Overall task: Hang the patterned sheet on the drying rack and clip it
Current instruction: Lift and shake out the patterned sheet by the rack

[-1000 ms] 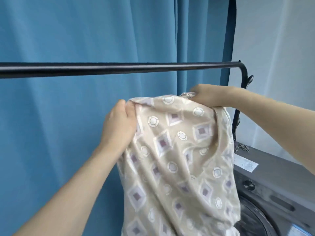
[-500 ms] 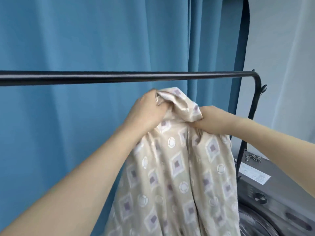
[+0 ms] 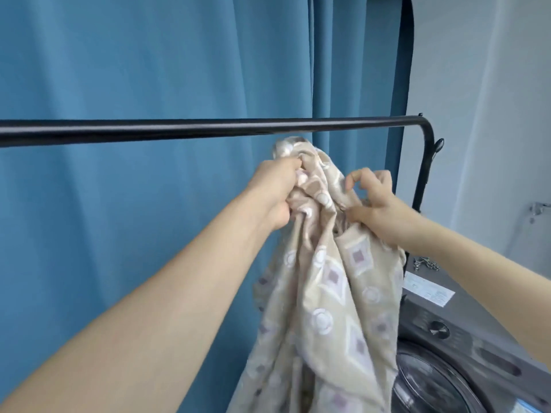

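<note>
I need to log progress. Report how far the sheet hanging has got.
Done: the patterned sheet is lifted, bunched just below the black rack bar. In hand: the left hand grips its top and the right hand pinches a fold. Left: nothing lies over the bar yet, so draping, spreading and clipping remain. No clips are on it.

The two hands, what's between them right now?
In the head view, only the bunched top of the patterned sheet lies between the left hand and the right hand; both grip it just below the rack bar.
</note>
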Available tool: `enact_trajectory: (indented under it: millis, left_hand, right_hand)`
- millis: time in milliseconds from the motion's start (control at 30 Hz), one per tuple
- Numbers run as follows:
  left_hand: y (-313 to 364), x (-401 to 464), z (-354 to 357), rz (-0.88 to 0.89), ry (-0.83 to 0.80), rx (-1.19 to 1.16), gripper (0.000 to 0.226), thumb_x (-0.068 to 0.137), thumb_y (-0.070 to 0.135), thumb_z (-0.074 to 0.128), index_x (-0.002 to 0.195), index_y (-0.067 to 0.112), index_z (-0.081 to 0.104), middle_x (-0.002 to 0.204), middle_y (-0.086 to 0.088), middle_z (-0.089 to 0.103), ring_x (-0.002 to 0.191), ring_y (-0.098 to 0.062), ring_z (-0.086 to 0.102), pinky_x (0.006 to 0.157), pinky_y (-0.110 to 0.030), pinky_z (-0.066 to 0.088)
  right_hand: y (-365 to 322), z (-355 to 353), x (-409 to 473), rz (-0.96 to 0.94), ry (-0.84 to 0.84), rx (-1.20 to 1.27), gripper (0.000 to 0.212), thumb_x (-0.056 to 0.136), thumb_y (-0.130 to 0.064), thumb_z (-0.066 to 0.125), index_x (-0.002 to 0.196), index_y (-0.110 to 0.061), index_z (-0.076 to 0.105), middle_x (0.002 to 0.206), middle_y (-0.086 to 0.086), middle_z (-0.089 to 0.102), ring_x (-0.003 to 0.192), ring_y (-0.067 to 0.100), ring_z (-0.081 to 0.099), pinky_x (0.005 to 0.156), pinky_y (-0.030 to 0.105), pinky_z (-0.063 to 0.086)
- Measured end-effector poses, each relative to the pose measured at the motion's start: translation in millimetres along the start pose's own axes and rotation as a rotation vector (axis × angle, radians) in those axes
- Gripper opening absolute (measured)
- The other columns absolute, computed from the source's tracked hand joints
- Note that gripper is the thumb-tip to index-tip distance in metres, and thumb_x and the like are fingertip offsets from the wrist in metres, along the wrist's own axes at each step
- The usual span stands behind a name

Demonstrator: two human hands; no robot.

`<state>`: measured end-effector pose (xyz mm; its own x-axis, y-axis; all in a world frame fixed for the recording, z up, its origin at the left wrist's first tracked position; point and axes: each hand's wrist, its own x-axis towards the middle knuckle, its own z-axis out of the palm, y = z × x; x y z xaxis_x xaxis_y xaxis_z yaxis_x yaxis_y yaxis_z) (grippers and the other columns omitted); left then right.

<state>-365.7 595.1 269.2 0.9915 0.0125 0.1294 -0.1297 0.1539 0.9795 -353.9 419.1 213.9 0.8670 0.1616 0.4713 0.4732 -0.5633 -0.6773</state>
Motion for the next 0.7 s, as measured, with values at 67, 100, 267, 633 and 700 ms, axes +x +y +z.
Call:
enact_trajectory:
  millis: [67,100,267,633,700]
  left_hand:
    - [3,2,9,-0.014,-0.004,-0.06,0.031,0.09,-0.003,0.043,0.062,0.009,0.049,0.035,0.001,0.039,0.022,-0.013,0.038,0.033,-0.011,0.028]
    - [3,4,15,-0.014,-0.014,-0.093,0.034,0.089,-0.006,0.041,0.059,0.009,0.046,0.033,0.001,0.035,0.02,-0.013,0.037,0.032,-0.009,0.025]
    - [5,10,42,0.022,-0.005,-0.094,0.03,0.087,-0.01,0.038,0.063,0.007,0.046,0.044,-0.006,0.04,0.026,-0.016,0.043,0.031,-0.011,0.029]
    - [-109,-74,-23,0.271,-0.563,1.02,0.072,0.053,0.082,0.064,0.106,0.039,0.039,0.105,0.022,0.041,0.097,-0.002,0.047,0.082,-0.028,0.045]
    - [-129,-59,-21,0.362,-0.527,1.113,0.037,0.072,0.059,0.065,0.087,0.029,0.048,0.089,0.017,0.049,0.089,-0.009,0.055,0.065,-0.023,0.04]
  right_hand:
    - [-5,-1,-24,-0.03,-0.057,0.05,0.007,0.083,-0.035,0.063,0.081,-0.031,0.057,0.102,-0.001,0.031,0.11,0.009,0.038,0.085,0.002,0.033]
    - [-5,-2,-31,-0.02,-0.089,0.011,0.022,0.076,-0.052,0.066,0.074,-0.031,0.059,0.099,-0.003,0.032,0.111,0.004,0.034,0.086,0.001,0.031]
    - [0,11,-21,0.0,-0.064,-0.434,0.049,0.074,-0.063,0.068,0.066,-0.016,0.059,0.099,-0.001,0.032,0.096,0.016,0.042,0.085,0.024,0.042]
    - [7,-22,19,0.474,0.163,0.684,0.025,0.098,-0.017,0.052,0.106,0.004,0.065,0.095,0.017,0.072,0.078,0.028,0.071,0.073,0.037,0.059]
    - [3,-21,23,0.491,0.199,0.635,0.029,0.097,-0.017,0.053,0.112,0.005,0.063,0.101,0.019,0.071,0.085,0.03,0.07,0.079,0.042,0.058]
